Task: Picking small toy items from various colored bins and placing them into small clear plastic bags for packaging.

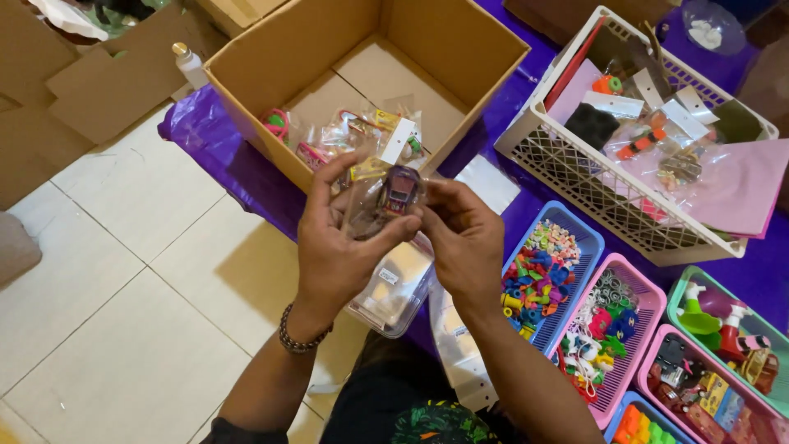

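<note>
- Head view: the left hand (pixel 333 247) and the right hand (pixel 462 238) meet above the near edge of the open brown cardboard box (pixel 460 41), fingers pinched narrow on a clear plastic bag (pixel 370 205).
- Inside that bag sits a small purple and red toy (pixel 399 191), pressed between both thumbs.
- The left wrist wears a dark beaded bracelet (pixel 297 337).
- The box holds more small bagged toys (pixel 345 136) at its near left corner.
- A white plastic lattice basket (pixel 575 177) stands to the right on the purple sheet (pixel 214 136).
- A blue plastic tray of coloured beads (pixel 575 226) lies just beside the right forearm, a pink plastic tray (pixel 645 300) next to it.
</note>
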